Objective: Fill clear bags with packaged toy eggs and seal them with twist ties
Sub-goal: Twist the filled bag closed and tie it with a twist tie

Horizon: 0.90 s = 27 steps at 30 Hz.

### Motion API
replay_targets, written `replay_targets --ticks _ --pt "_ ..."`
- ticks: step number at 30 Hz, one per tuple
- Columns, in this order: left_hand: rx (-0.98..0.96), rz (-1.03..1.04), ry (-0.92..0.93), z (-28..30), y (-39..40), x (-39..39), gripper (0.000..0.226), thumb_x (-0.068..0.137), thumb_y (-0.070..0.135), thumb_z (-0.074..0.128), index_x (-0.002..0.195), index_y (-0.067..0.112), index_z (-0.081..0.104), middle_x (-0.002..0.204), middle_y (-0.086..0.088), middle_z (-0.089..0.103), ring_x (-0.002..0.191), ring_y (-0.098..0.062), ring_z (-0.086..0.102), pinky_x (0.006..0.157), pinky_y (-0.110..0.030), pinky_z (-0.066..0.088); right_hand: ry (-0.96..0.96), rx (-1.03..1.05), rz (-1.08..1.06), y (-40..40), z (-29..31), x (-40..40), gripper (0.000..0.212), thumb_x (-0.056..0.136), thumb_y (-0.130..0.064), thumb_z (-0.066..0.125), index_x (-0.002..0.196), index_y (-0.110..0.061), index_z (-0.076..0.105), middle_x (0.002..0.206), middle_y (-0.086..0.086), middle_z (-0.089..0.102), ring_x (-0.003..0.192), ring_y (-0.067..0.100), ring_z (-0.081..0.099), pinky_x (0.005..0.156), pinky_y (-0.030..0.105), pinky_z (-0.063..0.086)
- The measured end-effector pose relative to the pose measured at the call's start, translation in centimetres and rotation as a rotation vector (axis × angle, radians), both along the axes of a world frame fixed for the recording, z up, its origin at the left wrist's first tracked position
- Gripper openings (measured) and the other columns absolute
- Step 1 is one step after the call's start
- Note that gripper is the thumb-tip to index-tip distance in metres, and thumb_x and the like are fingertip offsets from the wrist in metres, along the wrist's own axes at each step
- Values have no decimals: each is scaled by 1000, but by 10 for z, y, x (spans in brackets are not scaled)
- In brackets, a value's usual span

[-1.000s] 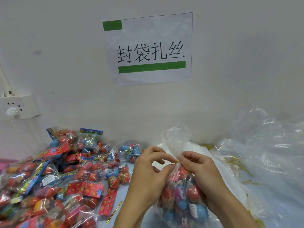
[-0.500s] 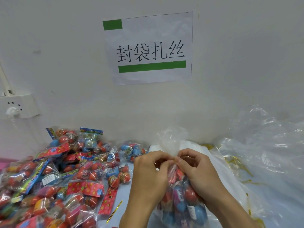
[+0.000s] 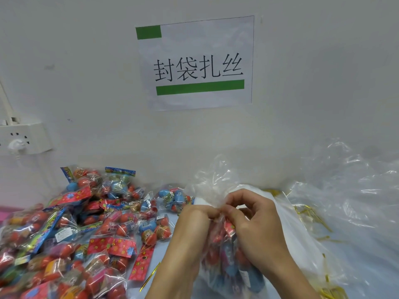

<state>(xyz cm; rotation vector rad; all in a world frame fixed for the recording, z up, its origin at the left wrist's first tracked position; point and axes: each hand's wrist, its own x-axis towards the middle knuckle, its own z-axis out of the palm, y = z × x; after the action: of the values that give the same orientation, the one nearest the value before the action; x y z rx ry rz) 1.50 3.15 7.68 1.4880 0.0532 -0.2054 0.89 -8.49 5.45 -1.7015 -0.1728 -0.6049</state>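
Pinching the gathered neck of a filled clear bag [image 3: 228,251], the left hand [image 3: 194,221] and the right hand [image 3: 257,221] meet fingertip to fingertip at the front of the table [image 3: 280,288], just right of centre. Both have fingers curled in on the bunched film; whether a twist tie sits between them cannot be told, since the fingers hide that spot. Above the pinch the loose mouth of the bag flares up as crumpled film; below it the body bulges with red and blue packaged toy eggs.

The bag looks thin, soft and slick, so it should slump and slide unless held at the neck, where the film is bunched thick enough to grip. The eggs inside look hard and light but lumpy, and they will probably shift if the bag is tipped; a grip just above the contents seems best for keeping the bundle tight while wire is wound.

To the left lies a heap of loose egg packs [image 3: 71,240], and a single gold twist tie [image 3: 150,276] rests on the table beside the left forearm. More gold ties [image 3: 311,216] lie scattered among empty clear bags [image 3: 349,190] on the right. A paper sign [image 3: 196,63] hangs on the wall behind.
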Motion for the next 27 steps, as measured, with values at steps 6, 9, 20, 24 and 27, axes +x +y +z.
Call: replay_targets --ticks 6,9,20,24,27 --pt "121 127 -104 -4 -7 -1 26 73 23 66 83 1 75 89 -24 73 91 -40 70 85 -50 57 -18 -16 -11 1 1 -1 32 82 6 70 67 -21 69 70 -7 69 69 11 64 73 38 54" --pt "161 186 -225 -8 -8 3 13 85 14 66 77 5 71 67 -7 70 65 -21 65 55 -24 50 -7 20 -12 -4 0 2 33 82 7 71 65 -20 68 68 -6 68 65 10 62 68 30 52" --pt "188 113 -649 -9 -5 3 15 85 2 72 83 15 80 79 4 77 76 -9 72 66 -18 55 -2 236 -12 -17 2 7 23 84 6 72 71 -13 71 66 -1 70 63 7 64 62 16 50" --pt "284 45 -736 -8 -8 -2 25 89 3 68 84 25 78 81 14 75 81 2 68 64 -7 45 21 277 18 -26 4 7 22 84 5 72 70 -12 72 66 0 70 62 8 64 61 17 52" --pt "316 28 -761 -11 -13 -2 17 91 10 69 86 23 79 86 14 75 89 1 66 69 -7 45 26 287 4 -31 3 8 24 85 7 70 70 -12 71 64 -1 69 60 7 63 59 17 52"
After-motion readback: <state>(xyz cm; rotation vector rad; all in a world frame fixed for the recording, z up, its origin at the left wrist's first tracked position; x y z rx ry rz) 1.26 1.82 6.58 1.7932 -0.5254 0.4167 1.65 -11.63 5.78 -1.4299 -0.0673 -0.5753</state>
